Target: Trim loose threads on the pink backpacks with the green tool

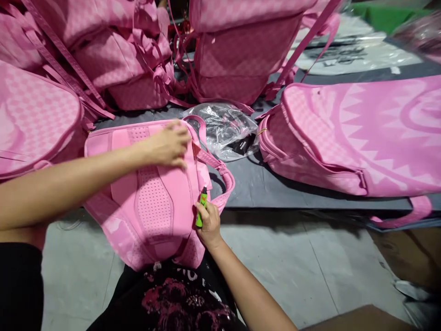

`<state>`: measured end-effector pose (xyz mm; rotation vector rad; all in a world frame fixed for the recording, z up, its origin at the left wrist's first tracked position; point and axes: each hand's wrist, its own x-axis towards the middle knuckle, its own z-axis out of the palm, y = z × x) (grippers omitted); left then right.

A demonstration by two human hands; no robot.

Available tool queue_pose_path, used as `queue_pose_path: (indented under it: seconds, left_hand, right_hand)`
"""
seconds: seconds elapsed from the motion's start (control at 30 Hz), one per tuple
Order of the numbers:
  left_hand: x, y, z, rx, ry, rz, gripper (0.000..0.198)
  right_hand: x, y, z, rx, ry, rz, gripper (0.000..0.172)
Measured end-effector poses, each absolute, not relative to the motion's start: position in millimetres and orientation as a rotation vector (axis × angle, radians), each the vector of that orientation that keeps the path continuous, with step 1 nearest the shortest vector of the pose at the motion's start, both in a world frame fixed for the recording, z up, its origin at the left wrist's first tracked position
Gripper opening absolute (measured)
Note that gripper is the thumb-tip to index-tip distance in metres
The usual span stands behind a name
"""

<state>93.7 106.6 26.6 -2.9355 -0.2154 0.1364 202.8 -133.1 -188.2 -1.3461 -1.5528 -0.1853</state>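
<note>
A pink backpack (pixel 156 179) lies on the table's near edge and over my lap, its padded, perforated back panel facing up. My left hand (pixel 170 145) reaches across it and rests near its top right edge, fingers bent and apart, slightly blurred. Beside the backpack's right side, my right hand (pixel 209 225) is closed around a green marker pen (pixel 202 207) with black ends, its upper end pointing up. A looped pink strap (pixel 225 181) curves out just above that hand.
More pink backpacks (pixel 241 50) stand along the back, and one (pixel 34 115) sits at left. Another backpack (pixel 358 138) with a toothed pattern lies at right. A clear plastic bag (pixel 220 128) with dark items is on the grey table (pixel 255 188). Cardboard (pixel 409 257) is at lower right.
</note>
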Motion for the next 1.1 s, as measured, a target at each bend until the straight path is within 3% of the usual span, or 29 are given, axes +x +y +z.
queue_pose_path:
  seconds: [0.1, 0.27, 0.37, 0.57, 0.7, 1.1]
  left_hand:
    - [80.0, 122.9, 43.1, -2.852, -0.385, -0.015, 0.065]
    - [75.0, 76.7, 13.4, -2.963, -0.328, 0.135, 0.051]
    - [78.5, 52.2, -5.1, -2.908, -0.4, 0.184, 0.047]
    - [69.1, 45.3, -19.9, -3.057, -0.472, 0.019, 0.015]
    - [60.0, 43.7, -28.6, -3.173, -0.502, -0.074, 0.034]
    - [61.4, 46.4, -35.0, -3.106, -0.425, -0.054, 0.041]
  right_hand:
    - [204.9, -132.7, -183.9, -1.318, -1.538, -0.128, 0.047]
    - [204.7, -122.9, -147.1, -1.358, -1.328, 0.01, 0.033]
    - [206.4, -110.0, -121.2, -1.415, -1.079, 0.264, 0.018]
    - [214.7, -88.9, -101.0, -1.514, -0.974, 0.565, 0.029]
    - [210.9, -85.3, -100.6, -1.416, -0.782, 0.609, 0.031]
    - [212.6, -81.0, -105.9, -1.518, -1.098, 0.302, 0.023]
